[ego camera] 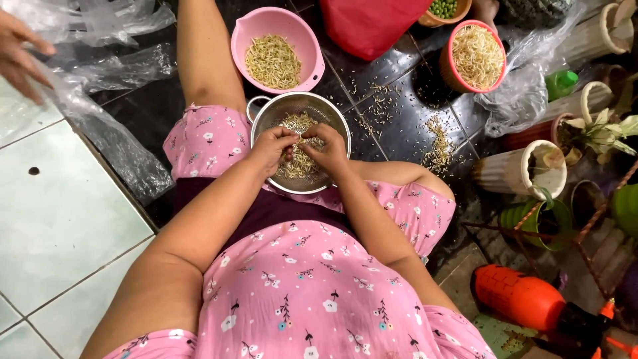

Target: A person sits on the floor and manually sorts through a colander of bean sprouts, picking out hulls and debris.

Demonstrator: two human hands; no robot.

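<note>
Both hands are working over the steel colander (266, 119) at centre frame, resting on the lap. The left hand (271, 147) and right hand (327, 147) are each pinching closed on a small bunch of bean sprouts (300, 163), fingertips meeting above the heap. In my judgement, the picking is going best when few strands are being taken at once, held low over the colander. Counted: one colander; one pink bowl (306, 46) of sprouts, upper centre; one orange bowl (449, 63) of sprouts, upper right. Another person's hand (18, 53) is reaching in at upper left.
</note>
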